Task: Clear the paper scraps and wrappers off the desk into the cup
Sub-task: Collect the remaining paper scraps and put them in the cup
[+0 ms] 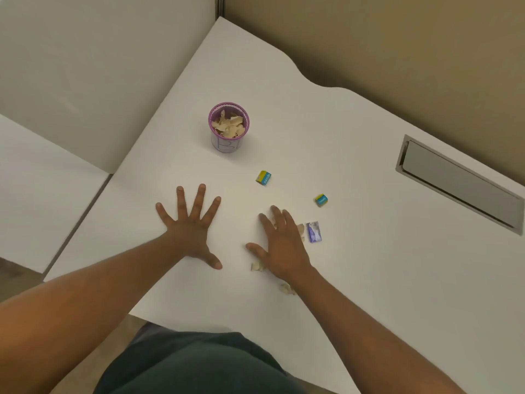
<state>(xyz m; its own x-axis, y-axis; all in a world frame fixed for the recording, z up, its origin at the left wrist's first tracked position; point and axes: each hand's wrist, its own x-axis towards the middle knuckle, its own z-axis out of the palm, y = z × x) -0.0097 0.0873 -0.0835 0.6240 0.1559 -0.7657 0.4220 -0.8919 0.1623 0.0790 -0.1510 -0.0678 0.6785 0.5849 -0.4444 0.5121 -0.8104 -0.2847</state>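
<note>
A purple-rimmed cup [228, 129] stands on the white desk [369, 251], holding several beige paper scraps. My left hand [190, 226] lies flat on the desk with fingers spread and nothing in it. My right hand [279, 247] rests palm-down over some beige scraps; one scrap [258, 267] shows by the thumb, another [287, 288] by the wrist, and one [301, 230] peeks out beside the fingers. A blue-and-white wrapper [314, 232] lies just right of that hand. Two yellow-and-blue wrappers [263, 178] [321, 199] lie farther out.
A grey cable hatch [454, 183] is set into the desk at the right. Beige partition walls close the back and right. A second white desk surface [37, 194] adjoins on the left. The desk's front edge runs near my body.
</note>
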